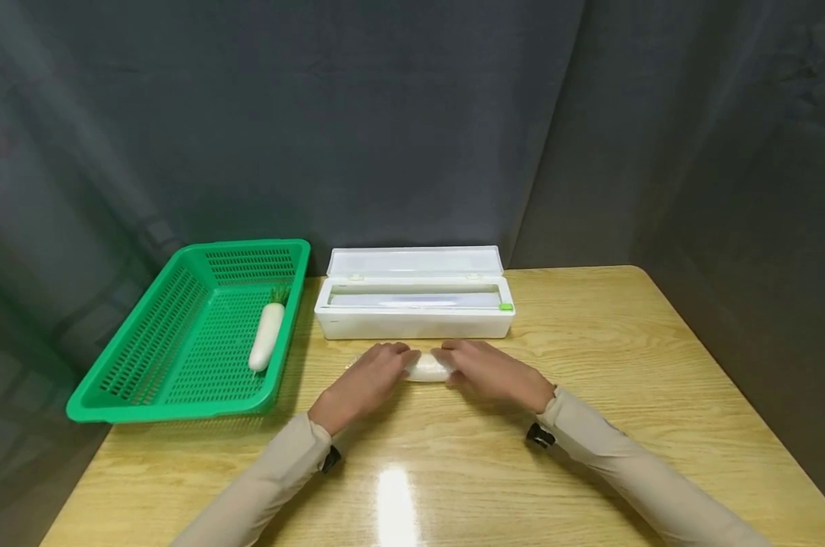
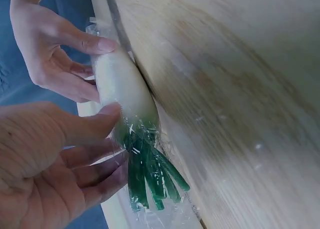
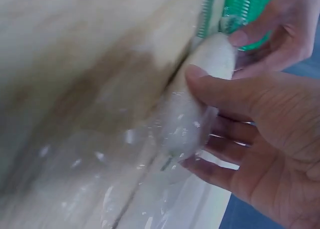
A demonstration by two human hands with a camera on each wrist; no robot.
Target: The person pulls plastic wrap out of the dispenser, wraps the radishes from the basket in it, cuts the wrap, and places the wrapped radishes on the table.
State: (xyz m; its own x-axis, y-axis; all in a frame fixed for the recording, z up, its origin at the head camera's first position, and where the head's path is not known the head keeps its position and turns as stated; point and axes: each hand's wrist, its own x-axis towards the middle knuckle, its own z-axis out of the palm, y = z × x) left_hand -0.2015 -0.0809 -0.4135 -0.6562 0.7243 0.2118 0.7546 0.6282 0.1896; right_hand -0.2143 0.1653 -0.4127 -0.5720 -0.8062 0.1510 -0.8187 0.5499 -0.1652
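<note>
Between the two hands lies a white radish [image 1: 428, 368] wrapped in clear plastic film [image 3: 145, 189], low over the table. Its green cut stems [image 2: 150, 179] point to the left side, under the film. My left hand [image 1: 374, 374] grips the stem end, thumb on the near side and fingers behind. At the root end my right hand [image 1: 491, 370] holds it the same way, thumb on top in the right wrist view. Loose film spreads past the root end there. Just behind the hands stands a white film dispenser box [image 1: 415, 324] with its lid raised.
To the left a green plastic basket [image 1: 173, 412] holds another white radish [image 1: 267, 336] with short green stems. The wooden table [image 1: 590, 334] ends at a grey curtain [image 1: 412, 129] behind. A green slider [image 1: 506, 307] sits at the dispenser's right end.
</note>
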